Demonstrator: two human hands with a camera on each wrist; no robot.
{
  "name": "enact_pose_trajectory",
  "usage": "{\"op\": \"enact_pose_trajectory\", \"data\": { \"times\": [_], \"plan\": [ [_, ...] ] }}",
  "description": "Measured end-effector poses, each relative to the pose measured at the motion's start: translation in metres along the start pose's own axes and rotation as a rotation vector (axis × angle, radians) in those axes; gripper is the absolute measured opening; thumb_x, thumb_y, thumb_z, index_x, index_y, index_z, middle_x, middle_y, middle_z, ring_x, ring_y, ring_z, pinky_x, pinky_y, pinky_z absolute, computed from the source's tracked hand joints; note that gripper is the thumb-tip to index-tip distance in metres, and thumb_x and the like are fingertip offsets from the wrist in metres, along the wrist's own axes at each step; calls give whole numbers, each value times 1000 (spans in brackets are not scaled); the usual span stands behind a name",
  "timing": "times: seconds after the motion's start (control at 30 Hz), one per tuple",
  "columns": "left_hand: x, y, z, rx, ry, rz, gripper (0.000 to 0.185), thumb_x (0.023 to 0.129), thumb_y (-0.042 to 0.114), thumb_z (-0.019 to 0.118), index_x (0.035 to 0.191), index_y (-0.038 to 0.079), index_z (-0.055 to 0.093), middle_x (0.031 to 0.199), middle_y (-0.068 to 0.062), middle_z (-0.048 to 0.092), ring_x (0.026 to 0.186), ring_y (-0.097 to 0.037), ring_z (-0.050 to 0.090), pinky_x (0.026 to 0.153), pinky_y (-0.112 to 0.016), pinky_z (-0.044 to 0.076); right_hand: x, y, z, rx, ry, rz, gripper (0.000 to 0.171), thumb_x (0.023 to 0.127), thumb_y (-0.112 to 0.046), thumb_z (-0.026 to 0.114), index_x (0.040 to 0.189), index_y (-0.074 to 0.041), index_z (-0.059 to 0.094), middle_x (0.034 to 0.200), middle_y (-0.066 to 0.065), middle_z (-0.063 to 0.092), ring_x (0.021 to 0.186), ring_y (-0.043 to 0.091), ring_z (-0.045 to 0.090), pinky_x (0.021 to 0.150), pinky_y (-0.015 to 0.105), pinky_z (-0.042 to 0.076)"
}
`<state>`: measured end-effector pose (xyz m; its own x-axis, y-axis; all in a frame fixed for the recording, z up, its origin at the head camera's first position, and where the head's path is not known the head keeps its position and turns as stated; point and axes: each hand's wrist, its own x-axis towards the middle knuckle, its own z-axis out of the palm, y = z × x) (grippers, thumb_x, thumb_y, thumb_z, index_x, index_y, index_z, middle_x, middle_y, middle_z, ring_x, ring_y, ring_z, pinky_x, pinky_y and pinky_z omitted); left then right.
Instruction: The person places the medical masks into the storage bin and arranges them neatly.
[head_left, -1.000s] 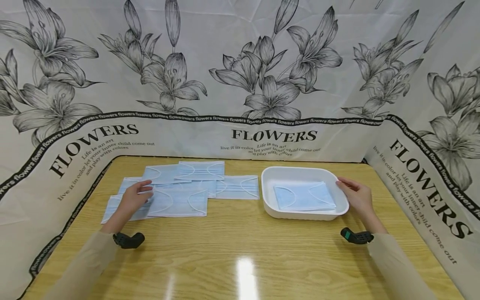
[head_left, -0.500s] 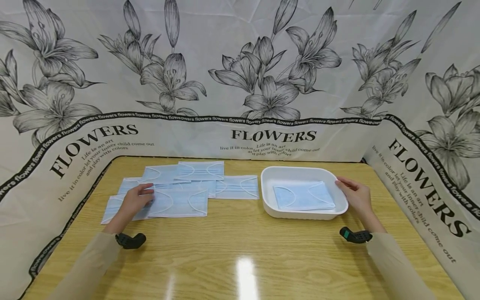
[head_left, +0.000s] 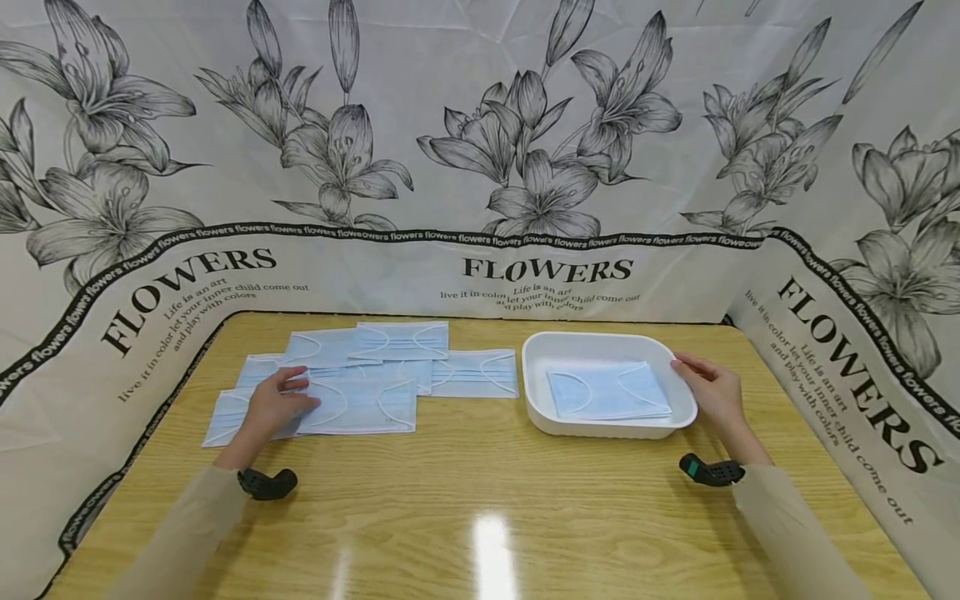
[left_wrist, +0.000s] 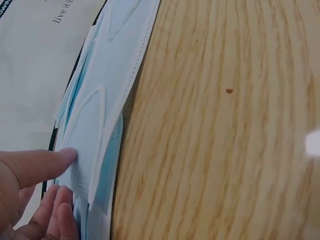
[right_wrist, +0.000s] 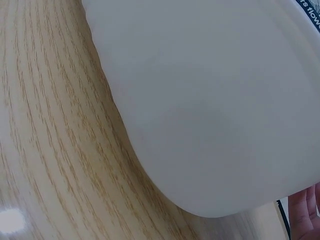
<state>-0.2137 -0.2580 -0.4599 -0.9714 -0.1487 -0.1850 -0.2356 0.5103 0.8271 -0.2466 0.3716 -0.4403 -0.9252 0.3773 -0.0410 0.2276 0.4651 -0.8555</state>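
In the head view my left hand (head_left: pixel 273 406) is at the left end of a light blue face mask (head_left: pixel 375 406) with white ear loops. The left wrist view shows my thumb (left_wrist: pixel 42 164) on top of that mask, with the other fingers curled by its end; how far they reach beneath is hidden. Its near edge stands a little off the mask under it. On the right, my right hand (head_left: pixel 716 398) holds the right rim of a white plastic tray (head_left: pixel 540 421). Inside the tray lie face masks (head_left: pixel 609 392), stacked flat.
More face masks overlap behind and beside my left hand, among them one at the back (head_left: pixel 401 340) and one at the right (head_left: pixel 480 375). All lie on a wood-grain table (head_left: pixel 420 508). A flower-printed cloth (head_left: pixel 390 283) stands around the back and sides.
My left thumb has come down onto the near mask, and the hand has shifted slightly right. That mask has slid very slightly right. My right hand and the tray stay in place.
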Motion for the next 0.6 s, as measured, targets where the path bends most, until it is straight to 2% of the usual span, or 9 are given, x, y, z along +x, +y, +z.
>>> {"op": "enact_pose_trajectory", "data": {
  "times": [0.13,0.2,0.37,0.43,0.6],
  "plan": [
    [1,-2,2,4,27,9,69,84,4,71,143,-3,38,136,-31,48,115,-41,55,92,-44,52,1,1,0,6,-5,-1,62,90,-48,61,134,-5,55,87,-34,50,84,-15,48,69,1,44],
    [2,-3,3,0,41,-2,69,84,2,71,144,-1,37,136,-30,48,115,-41,55,93,-44,52,1,1,0,9,-4,2,62,90,-48,61,135,-5,55,86,-34,50,84,-15,48,69,1,44],
    [-1,-3,6,6,76,18,65,84,-1,69,142,-1,40,133,-30,51,112,-40,57,92,-44,52,1,1,1,31,-3,3,62,90,-46,62,134,-3,55,83,-36,50,83,-16,49,68,2,44],
    [-3,-3,7,15,88,31,64,83,-1,69,141,-2,42,131,-30,53,110,-40,58,90,-44,53,1,1,1,47,-7,10,62,90,-46,62,135,-3,55,84,-35,50,83,-15,49,68,2,45],
    [-2,-6,8,29,99,15,64,84,2,71,141,-1,42,128,-29,56,111,-39,59,92,-44,52,1,1,1,76,-13,39,62,90,-46,63,136,-5,54,88,-32,51,85,-14,49,69,2,46]
  ]
}}
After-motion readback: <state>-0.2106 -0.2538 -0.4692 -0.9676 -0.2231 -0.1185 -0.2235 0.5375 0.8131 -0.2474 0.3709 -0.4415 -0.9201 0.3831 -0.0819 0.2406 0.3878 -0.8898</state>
